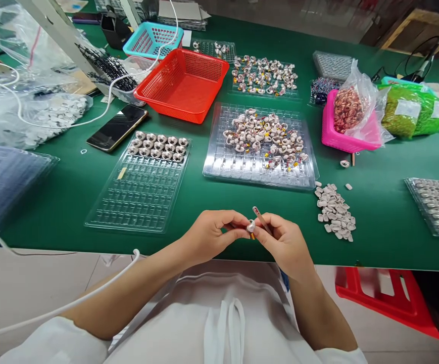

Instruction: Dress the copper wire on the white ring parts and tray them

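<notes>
The left hand [215, 231] and right hand [288, 245] partly hide a pale piece [251, 226] (its details too small to tell). The left edge cuts off stacked trays [3, 182]; the right edge, a filled tray [423, 210].

From the left hand [211, 232], table [189, 198] is lying bare at eleven o'clock; a tray [139, 202] is blocking ten, a heap [259, 132] one.

Just one view here, and it's looking from the wearer's head, facing forward and steeply down across the green surface [386, 212]. The white garment [181, 323] is filling the nearest, lowest part; the left hand [214, 232] and right hand [289, 247] are showing close up, just above it, while the surface is stretching away toward the top.
</notes>
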A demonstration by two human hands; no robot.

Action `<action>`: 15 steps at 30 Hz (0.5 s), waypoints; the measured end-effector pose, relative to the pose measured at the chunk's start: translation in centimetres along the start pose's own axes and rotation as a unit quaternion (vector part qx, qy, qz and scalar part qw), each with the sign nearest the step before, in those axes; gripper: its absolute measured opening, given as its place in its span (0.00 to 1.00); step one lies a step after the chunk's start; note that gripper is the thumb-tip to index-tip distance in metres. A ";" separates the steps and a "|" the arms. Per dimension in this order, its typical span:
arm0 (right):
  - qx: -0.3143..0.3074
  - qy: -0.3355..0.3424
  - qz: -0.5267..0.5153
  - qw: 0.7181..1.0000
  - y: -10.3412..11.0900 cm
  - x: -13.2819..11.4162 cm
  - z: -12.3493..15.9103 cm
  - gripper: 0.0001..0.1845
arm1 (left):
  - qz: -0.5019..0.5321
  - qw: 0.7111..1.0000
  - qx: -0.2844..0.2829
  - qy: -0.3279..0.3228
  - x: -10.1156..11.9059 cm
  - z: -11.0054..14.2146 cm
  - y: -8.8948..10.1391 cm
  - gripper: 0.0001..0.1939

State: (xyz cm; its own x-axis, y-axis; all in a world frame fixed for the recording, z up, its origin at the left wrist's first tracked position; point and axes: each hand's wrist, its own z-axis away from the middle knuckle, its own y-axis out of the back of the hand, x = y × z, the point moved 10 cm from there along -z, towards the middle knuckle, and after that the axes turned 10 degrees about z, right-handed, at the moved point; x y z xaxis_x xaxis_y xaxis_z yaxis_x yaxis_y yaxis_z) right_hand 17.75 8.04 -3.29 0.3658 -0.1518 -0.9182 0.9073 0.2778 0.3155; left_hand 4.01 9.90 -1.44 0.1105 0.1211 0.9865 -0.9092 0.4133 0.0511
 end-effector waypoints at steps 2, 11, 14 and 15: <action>-0.006 0.006 0.011 1.000 0.0 -0.2 0.0 0.10 | -0.008 1.000 0.000 -0.005 0.2 0.0 0.1 0.04; -0.038 -0.009 -0.013 0.999 -0.5 -0.1 -0.3 0.12 | -0.007 1.000 0.015 0.014 -0.2 -0.1 0.3 0.03; -0.041 -0.016 -0.011 0.999 -0.5 -0.1 -0.3 0.14 | -0.011 1.000 0.018 0.012 -0.1 -0.1 0.3 0.03; -0.043 -0.015 -0.006 0.999 -0.5 -0.2 -0.3 0.14 | -0.010 1.000 0.019 0.014 -0.1 -0.1 0.3 0.03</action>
State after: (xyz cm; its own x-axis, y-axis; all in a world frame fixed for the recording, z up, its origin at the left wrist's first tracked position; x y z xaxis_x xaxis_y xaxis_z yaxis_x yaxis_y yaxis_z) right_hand 17.18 8.20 -3.33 0.3618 -0.1831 -0.9141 0.8911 0.3560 0.2814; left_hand 3.72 10.10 -1.52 0.1396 0.1392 0.9804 -0.9209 0.3822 0.0768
